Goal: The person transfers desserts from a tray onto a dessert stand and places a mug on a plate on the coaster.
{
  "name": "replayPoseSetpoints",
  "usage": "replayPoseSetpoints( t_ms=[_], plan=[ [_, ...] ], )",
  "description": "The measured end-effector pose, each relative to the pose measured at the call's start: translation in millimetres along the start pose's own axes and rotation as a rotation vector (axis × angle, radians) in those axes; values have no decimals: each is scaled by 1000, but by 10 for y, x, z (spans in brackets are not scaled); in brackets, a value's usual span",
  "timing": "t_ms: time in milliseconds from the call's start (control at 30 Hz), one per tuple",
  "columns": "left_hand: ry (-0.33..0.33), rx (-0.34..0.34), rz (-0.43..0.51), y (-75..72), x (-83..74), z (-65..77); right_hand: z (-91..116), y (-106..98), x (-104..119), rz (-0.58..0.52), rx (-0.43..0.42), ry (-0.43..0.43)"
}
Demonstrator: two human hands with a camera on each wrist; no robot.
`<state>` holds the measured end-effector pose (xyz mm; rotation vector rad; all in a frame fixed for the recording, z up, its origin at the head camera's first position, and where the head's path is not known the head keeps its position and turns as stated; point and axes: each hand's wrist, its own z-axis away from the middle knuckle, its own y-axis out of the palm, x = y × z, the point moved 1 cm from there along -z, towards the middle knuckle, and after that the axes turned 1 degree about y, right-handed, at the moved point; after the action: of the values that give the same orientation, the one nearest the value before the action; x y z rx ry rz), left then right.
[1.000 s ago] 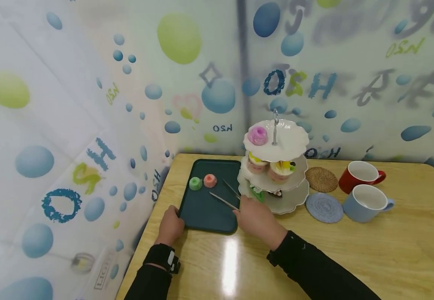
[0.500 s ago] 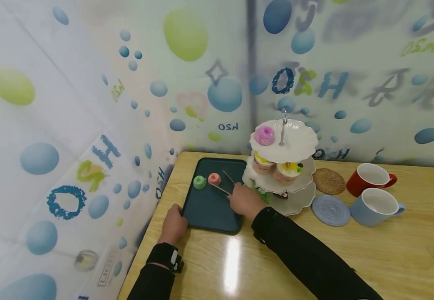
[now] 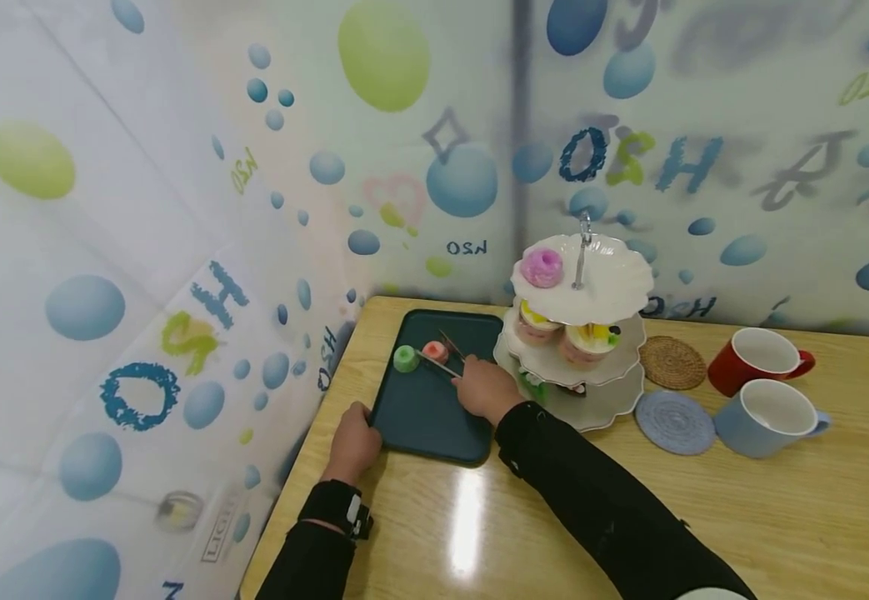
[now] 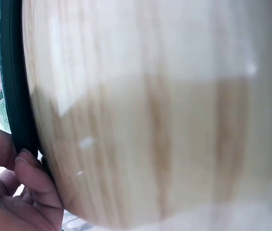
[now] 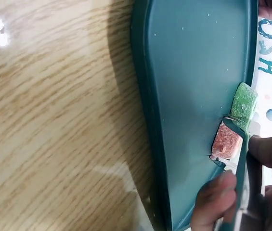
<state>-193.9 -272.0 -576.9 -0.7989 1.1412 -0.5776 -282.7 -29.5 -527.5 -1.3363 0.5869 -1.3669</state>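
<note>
My left hand [image 3: 355, 442] grips the near left corner of a dark green tray [image 3: 427, 421]; in the left wrist view, thumb and finger pinch its rim [image 4: 18, 86]. On the tray sit a small green ring-shaped sweet [image 3: 406, 358] and, just right of it, a red-pink one [image 3: 435, 352]. My right hand [image 3: 486, 387] holds slim metal tongs [image 3: 441, 365] over the tray. The tong arms stand on either side of the red-pink sweet [image 5: 225, 143], with their tips right at its sides in the right wrist view. The green sweet [image 5: 244, 102] lies close beside them.
A white three-tier stand [image 3: 614, 283] is close to the tray's right side, bearing a purple ring-shaped sweet [image 3: 542, 267] and cupcakes [image 3: 590, 343]. Farther right are a brown coaster [image 3: 672, 362], a blue coaster [image 3: 674, 422], a red mug [image 3: 749, 367] and a blue mug [image 3: 760, 425].
My right hand has moved left and forward, bringing the tongs from the tray's right part to around the red-pink sweet. The left hand keeps its grip on the tray. The head view has shifted slightly.
</note>
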Motion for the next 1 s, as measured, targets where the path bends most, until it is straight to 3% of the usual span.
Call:
replayPoseSetpoints(
  t_ms=[300, 600, 800, 1000],
  plan=[
    [-7, 8, 3, 21, -84, -9, 76, -76, 15, 12, -42, -21],
    [2, 18, 3, -15, -29, 12, 307, -230, 93, -36, -2, -51],
    [5, 10, 4, -47, 3, 24, 540, -366, 151, -80, 22, -45],
    [-10, 29, 16, -32, -46, 51, 924, -540, 86, -175, 0, -50]
  ],
)
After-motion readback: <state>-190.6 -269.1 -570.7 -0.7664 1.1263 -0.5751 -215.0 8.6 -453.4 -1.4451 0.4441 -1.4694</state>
